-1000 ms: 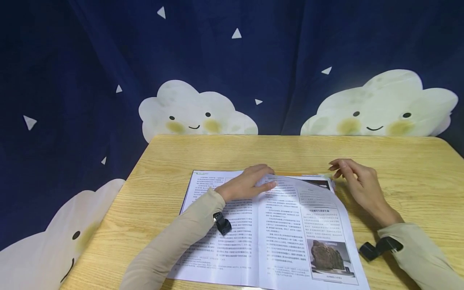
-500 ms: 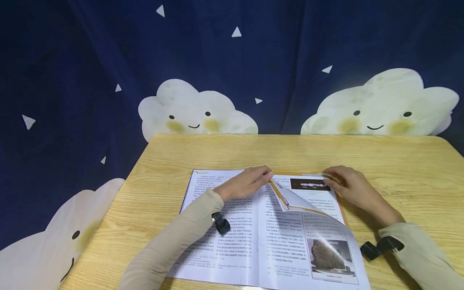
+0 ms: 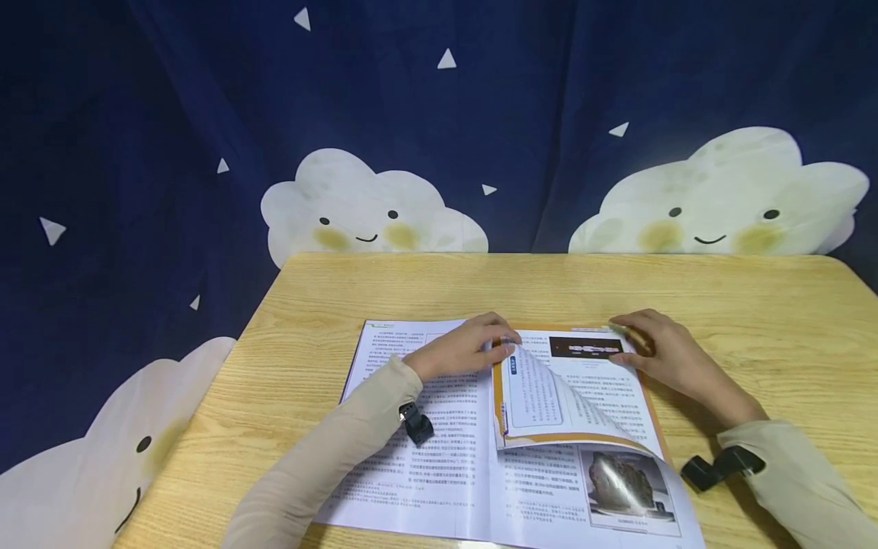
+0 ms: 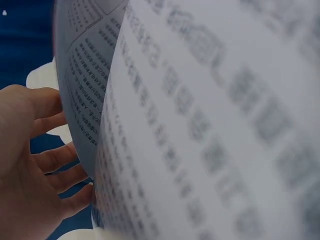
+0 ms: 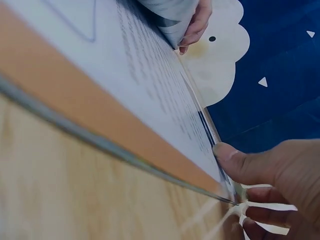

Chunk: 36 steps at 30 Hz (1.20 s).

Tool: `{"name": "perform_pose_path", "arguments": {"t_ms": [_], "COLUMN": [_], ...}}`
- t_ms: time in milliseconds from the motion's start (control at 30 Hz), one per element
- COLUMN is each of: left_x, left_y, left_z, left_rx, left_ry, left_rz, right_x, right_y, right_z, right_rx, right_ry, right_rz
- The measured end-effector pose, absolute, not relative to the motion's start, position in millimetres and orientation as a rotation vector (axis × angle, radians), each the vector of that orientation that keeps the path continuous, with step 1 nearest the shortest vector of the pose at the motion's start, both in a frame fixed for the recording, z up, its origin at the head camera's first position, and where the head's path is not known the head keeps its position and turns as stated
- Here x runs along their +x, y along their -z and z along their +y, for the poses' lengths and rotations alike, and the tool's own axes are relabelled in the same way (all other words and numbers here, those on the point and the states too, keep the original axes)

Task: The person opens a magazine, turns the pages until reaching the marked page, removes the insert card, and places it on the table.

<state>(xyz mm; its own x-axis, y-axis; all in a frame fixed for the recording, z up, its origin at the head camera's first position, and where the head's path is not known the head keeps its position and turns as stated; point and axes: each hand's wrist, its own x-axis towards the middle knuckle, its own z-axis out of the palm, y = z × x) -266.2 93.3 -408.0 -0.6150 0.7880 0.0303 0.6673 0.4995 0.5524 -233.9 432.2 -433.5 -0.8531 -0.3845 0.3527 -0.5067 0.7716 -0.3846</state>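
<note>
An open book (image 3: 425,488) of printed text lies on the wooden table. Near the top of its spine my left hand (image 3: 463,347) holds a page (image 3: 538,396) between thumb and fingers. That page is curled over toward the left, showing an orange border and a blue-outlined text box. In the left wrist view the curved page (image 4: 200,125) fills most of the frame beside my left hand (image 4: 35,160). My right hand (image 3: 661,358) pinches the book's upper right corner, thumb on top. The right wrist view shows that thumb (image 5: 240,162) at the corner, with fingers below the edge.
The wooden table (image 3: 274,366) extends around the book on all sides. Behind it hangs a dark blue curtain (image 3: 528,99) with white triangles and smiling clouds. Each wrist wears a black strap with a small device (image 3: 720,467).
The lifted page has swung from right to left and now folds over, uncovering a dark picture beneath. My right hand has moved left onto the book's corner. The left hand stays near the spine.
</note>
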Motion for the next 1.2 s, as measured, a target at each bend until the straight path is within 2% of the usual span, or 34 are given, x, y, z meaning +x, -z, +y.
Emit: {"name": "perform_pose_path", "arguments": {"t_ms": [500, 867, 1200], "left_x": [-259.2, -254.9, -245.9], "left_y": [406.6, 402.8, 399.1], "left_z": [85.4, 76.4, 68.7], "left_rx": [1.196, 1.494, 1.418], "left_ry": [-0.738, -0.522, -0.447], "left_rz": [2.565, 2.597, 2.581], "right_x": [-231.7, -231.7, -231.8], "right_y": [433.9, 431.4, 434.5], "right_z": [430.8, 429.6, 431.1], "right_rx": [0.716, 0.712, 0.72], "right_ry": [-0.653, -0.643, -0.645], "right_rz": [-2.704, -2.712, -2.71]}}
